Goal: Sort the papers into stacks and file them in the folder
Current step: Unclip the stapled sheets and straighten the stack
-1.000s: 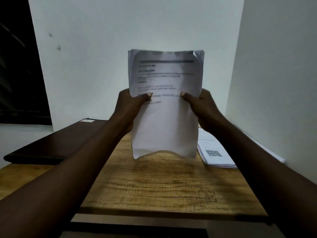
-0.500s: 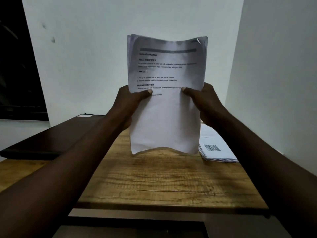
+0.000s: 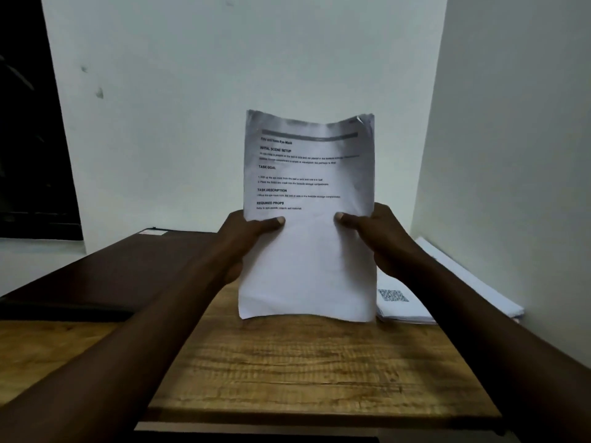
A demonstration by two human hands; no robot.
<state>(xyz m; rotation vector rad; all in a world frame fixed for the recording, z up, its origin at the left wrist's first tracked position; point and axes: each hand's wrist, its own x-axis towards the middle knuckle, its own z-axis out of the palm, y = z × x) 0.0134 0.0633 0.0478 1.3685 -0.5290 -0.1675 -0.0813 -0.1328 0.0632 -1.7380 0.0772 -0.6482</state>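
A sheaf of printed white papers [image 3: 307,266] stands upright, its bottom edge on or just above the wooden table [image 3: 303,372]. My left hand [image 3: 246,238] grips its left edge, thumb on the front sheet. My right hand [image 3: 377,238] grips the right edge the same way. A second stack of white papers [image 3: 415,302], with a QR code on top, lies flat at the right behind my right arm. A dark closed folder [image 3: 112,270] lies at the left on the table.
White walls close in behind and on the right of the table. A dark opening fills the far left. The table's front edge runs across the bottom of the view.
The sheaf has come down from its raised position toward the table. Both hands keep the same grip on its edges.
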